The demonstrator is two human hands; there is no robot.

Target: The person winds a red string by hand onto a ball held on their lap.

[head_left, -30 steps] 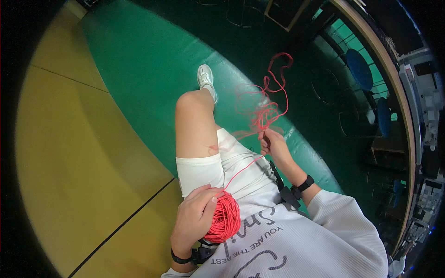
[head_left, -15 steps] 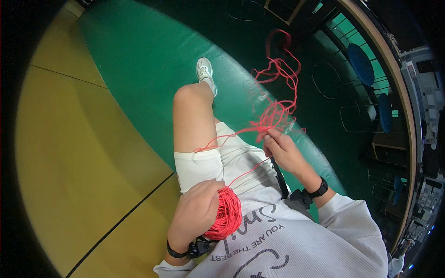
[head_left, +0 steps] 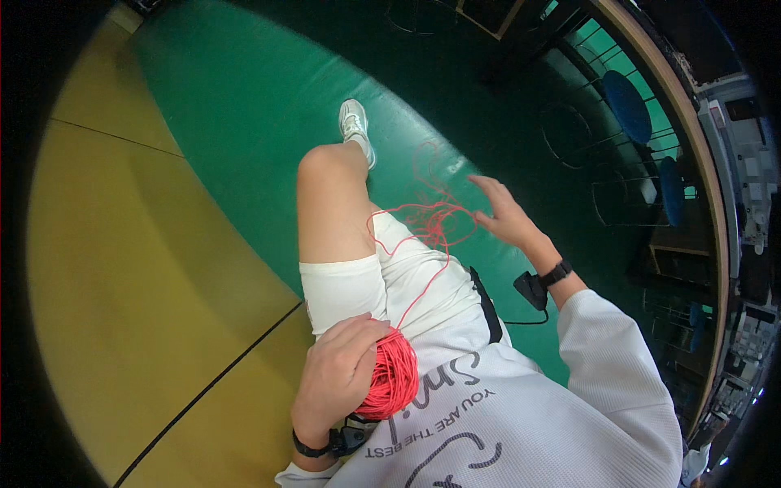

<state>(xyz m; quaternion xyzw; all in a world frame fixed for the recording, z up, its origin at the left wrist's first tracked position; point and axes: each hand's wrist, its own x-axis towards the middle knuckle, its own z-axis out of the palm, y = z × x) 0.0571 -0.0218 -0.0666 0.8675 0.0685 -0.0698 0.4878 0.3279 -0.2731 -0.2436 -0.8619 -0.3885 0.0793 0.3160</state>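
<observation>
My left hand (head_left: 342, 370) is closed around a wound ball of red cord (head_left: 394, 374) held against the front of my shirt. From the ball a single strand runs up across my white shorts (head_left: 407, 285) to a loose tangle of red cord (head_left: 438, 224) over my lap and thigh. Part of that tangle is smeared by motion. My right hand (head_left: 500, 213) is open beside the tangle's right side, thumb and fingers spread apart. Whether a strand touches the right thumb I cannot tell.
A yellow tabletop (head_left: 163, 285) with dark seams lies on my left. Under my shoe (head_left: 353, 120) is a green floor (head_left: 244, 98). Blue round stools (head_left: 626, 106) stand on the right beside a long wood-edged bench (head_left: 708, 179) with equipment. A cable hangs by my right wrist.
My right hand has let go of the tangled cord and opened. The tangle has dropped left and nearer, over my lap. My left hand keeps its hold on the ball.
</observation>
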